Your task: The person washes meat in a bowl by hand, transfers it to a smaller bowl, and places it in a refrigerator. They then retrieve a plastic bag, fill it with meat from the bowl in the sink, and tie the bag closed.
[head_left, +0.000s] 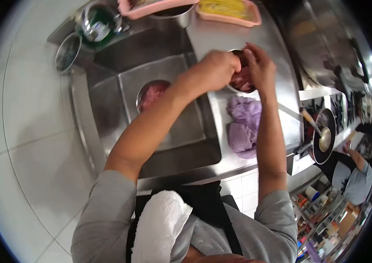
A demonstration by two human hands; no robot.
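A metal bowl with red raw meat (241,80) stands on the steel counter right of the sink, and both hands are over it. My left hand (219,70) is closed at the bowl's left side; what its fingers grip is hidden. My right hand (260,69) is at the bowl's right rim, thumb and fingers pressed together on something too small to name. A second round bowl with red meat (154,94) sits in the sink, partly behind my left forearm. A crumpled purple cloth (244,127) lies on the counter below the first bowl.
Steel sink (168,151) at left; metal cup (68,53) and green-liquid jug (98,28) at its back left corner. Pink tray with yellow food (230,12) at the back. Large pot (326,44) and pan with ladle (325,139) at right. A co-worker (354,175) stands far right.
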